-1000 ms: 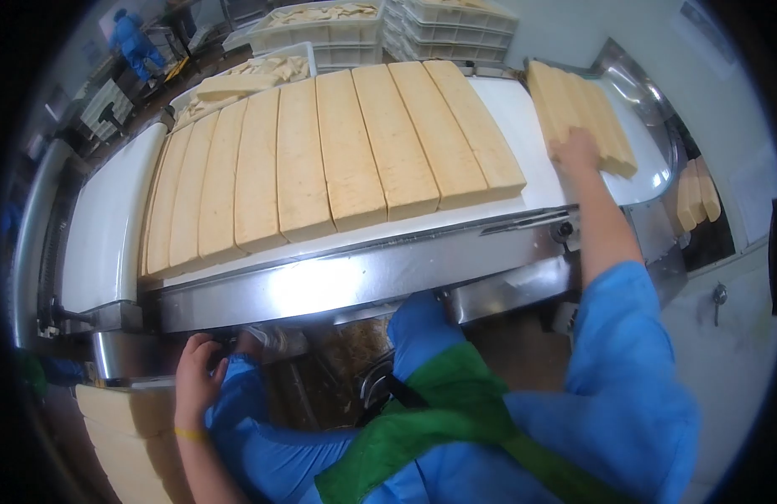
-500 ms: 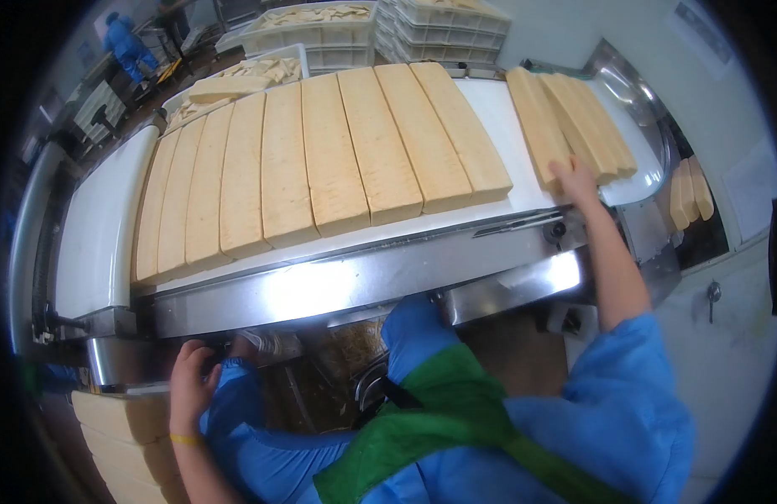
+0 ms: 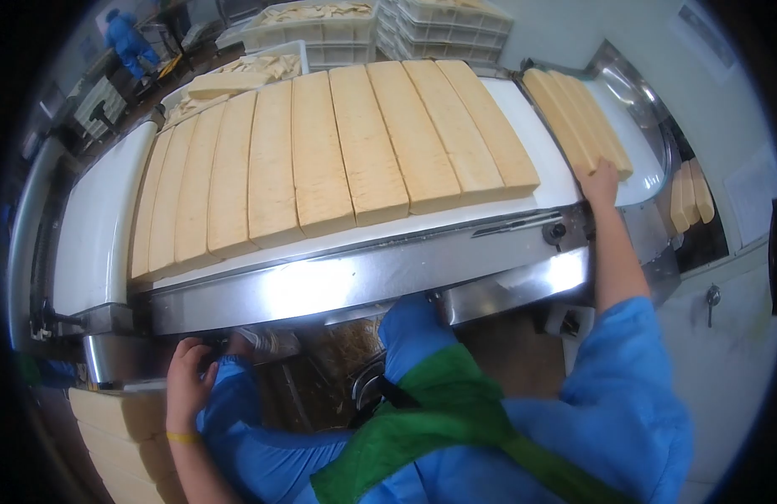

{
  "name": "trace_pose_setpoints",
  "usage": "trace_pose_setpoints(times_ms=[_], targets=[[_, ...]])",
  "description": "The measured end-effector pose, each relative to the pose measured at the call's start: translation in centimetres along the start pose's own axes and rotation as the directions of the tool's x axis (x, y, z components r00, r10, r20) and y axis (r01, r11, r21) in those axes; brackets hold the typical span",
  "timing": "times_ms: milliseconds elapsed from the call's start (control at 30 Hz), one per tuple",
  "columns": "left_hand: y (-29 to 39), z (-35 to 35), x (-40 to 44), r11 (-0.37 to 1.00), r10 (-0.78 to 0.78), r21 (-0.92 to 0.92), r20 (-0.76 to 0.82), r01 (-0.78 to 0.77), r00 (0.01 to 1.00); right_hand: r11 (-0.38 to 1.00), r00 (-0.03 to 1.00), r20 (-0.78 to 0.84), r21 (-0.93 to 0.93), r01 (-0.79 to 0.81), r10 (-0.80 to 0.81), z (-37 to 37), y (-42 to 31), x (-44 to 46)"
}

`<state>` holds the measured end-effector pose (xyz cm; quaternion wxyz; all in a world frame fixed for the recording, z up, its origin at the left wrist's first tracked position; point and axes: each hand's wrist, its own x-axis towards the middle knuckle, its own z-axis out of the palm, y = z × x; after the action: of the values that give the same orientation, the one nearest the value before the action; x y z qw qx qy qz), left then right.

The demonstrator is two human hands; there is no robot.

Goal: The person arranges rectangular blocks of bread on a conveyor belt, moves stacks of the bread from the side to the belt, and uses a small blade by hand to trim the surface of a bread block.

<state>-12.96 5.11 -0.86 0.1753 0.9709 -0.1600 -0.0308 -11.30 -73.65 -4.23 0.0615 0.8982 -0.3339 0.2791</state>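
Observation:
My right hand (image 3: 602,183) is at the near end of a group of long pale blocks (image 3: 577,122) lying side by side at the right end of the machine, its fingers closed on the end of one block. To its left, a row of several wide pale blocks (image 3: 321,155) lies on the white belt (image 3: 539,151). My left hand (image 3: 189,378) hangs below the metal front rail beside my blue-clothed knee, its fingers curved and apart, with nothing visible in it.
A metal rail (image 3: 363,265) runs along the belt's front. Crates of pale pieces (image 3: 308,35) stand behind it. More blocks are stacked at lower left (image 3: 120,416); several others (image 3: 690,197) are at far right. A person in blue (image 3: 130,44) is at upper left.
The gap within the right group has closed, and my right hand has shifted slightly right with its fingers at the block ends. The wide row reaches farther right in view. My left hand has barely moved.

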Motion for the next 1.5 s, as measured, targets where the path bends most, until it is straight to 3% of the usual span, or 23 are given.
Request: trace_pose_setpoints(times_ms=[67, 167, 233, 267, 300, 400, 467, 533, 600, 667, 700, 733, 767, 833, 867, 933, 967, 1067, 1200, 1300, 1400, 1500], targets=[[-0.3, 0.1, 0.0, 1.000, 0.008, 0.026, 0.019, -0.008, 1.000, 0.998, 0.995, 0.076, -0.002, -0.069, 0.068, -0.3, -0.3, -0.1], [-0.5, 0.3, 0.2, 1.000, 0.018, 0.020, 0.036, -0.019, 0.999, 1.000, 0.999, 0.026, 0.009, -0.026, 0.026, -1.1, -1.2, -0.7], [-0.4, 0.1, 0.1, 0.999, 0.044, -0.007, 0.034, -0.044, 0.998, 0.943, 0.977, 0.193, 0.297, -0.149, 0.093, -2.3, -0.3, -0.3], [0.1, -0.1, 0.1, 1.000, -0.005, -0.029, 0.067, 0.007, 0.998, 0.880, 0.955, 0.276, 0.420, -0.223, 0.110, -2.7, 0.6, 0.4], [-0.4, 0.1, -0.2, 1.000, 0.002, -0.007, 0.040, -0.002, 0.999, 0.453, 0.802, 0.495, 0.662, -0.597, 0.334, -1.6, 2.3, 1.4], [-1.7, 0.4, -0.1, 1.000, 0.010, 0.003, 0.065, -0.010, 0.998, 0.905, 0.830, 0.518, 0.221, -0.363, 0.207, -2.7, 3.4, 2.2], [-1.0, 0.6, 0.3, 0.999, -0.025, -0.035, 0.083, 0.028, 0.996, 0.762, 0.924, 0.356, 0.557, -0.330, 0.140, -3.4, -0.2, 0.5], [-0.7, 0.4, 0.6, 0.998, -0.042, -0.046, 0.164, 0.050, 0.986, 0.946, 0.946, 0.307, 0.262, -0.190, 0.105, -2.3, -3.5, -0.9], [-2.0, 1.3, 0.1, 0.994, -0.061, -0.085, 0.162, 0.075, 0.985, 0.975, 0.959, 0.282, 0.210, -0.067, 0.005, -2.5, -5.3, -2.1], [-3.4, 2.2, -0.2, 0.984, -0.107, -0.126, 0.174, 0.130, 0.979, 0.967, 0.951, 0.283, 0.250, 0.053, -0.126, -3.6, -6.6, -2.8], [-4.9, 2.3, -0.4, 1.000, -0.006, 0.030, 0.208, 0.000, 0.978, 0.942, 0.935, 0.290, 0.317, 0.108, -0.205, -4.2, -7.2, -3.2], [-3.9, 2.1, 0.2, 1.000, -0.027, -0.009, 0.246, 0.030, 0.969, 0.910, 0.912, 0.296, 0.384, 0.158, -0.283, -4.3, -7.5, -3.4], [-2.6, 1.7, 0.5, 0.997, -0.047, -0.045, 0.286, 0.062, 0.957, 0.801, 0.886, 0.236, 0.560, 0.212, -0.400, -3.4, -7.6, -3.5], [-2.3, 1.7, 0.6, 0.992, -0.069, -0.074, 0.325, 0.098, 0.943, 0.763, 0.846, 0.247, 0.595, 0.252, -0.472, -3.5, -8.7, -4.0], [-2.7, 1.9, 0.2, 0.999, -0.034, -0.021, 0.297, 0.042, 0.954, 0.740, 0.825, 0.246, 0.614, 0.273, -0.508, -3.8, -8.9, -3.9], [-3.7, 2.1, -0.4, 0.994, 0.039, 0.094, 0.248, -0.064, 0.968, 0.740, 0.786, 0.324, 0.630, 0.236, -0.526, -4.6, -8.4, -3.5], [-4.4, 2.4, -0.5, 0.996, 0.041, 0.061, 0.256, -0.059, 0.966, 0.739, 0.761, 0.347, 0.627, 0.246, -0.548, -5.3, -8.1, -3.6], [-1.9, 2.2, 0.7, 0.957, -0.133, -0.190, 0.389, 0.220, 0.912, 0.789, 0.764, 0.362, 0.538, 0.297, -0.534, -6.2, -9.0, -4.5], [-2.5, 3.3, 0.4, 0.997, 0.030, -0.083, 0.349, 0.000, 0.937, 0.783, 0.765, 0.346, 0.537, 0.313, -0.543, -5.1, -8.9, -4.2], [-2.2, 4.2, 0.5, 0.985, -0.002, -0.157, 0.392, 0.069, 0.920, 0.819, 0.835, 0.250, 0.458, 0.345, -0.491, -5.5, -8.9, -6.5], [-1.9, 4.4, 0.5, 0.990, -0.022, -0.120, 0.414, 0.079, 0.910, 0.826, 0.871, -0.030, 0.300, 0.477, -0.491, -6.7, -8.6, -11.0], [-1.6, 4.6, 0.5, 0.986, -0.080, -0.103, 0.414, 0.134, 0.907, 0.851, 0.900, 0.046, 0.348, 0.393, -0.434, -7.0, -10.7, -14.7]])
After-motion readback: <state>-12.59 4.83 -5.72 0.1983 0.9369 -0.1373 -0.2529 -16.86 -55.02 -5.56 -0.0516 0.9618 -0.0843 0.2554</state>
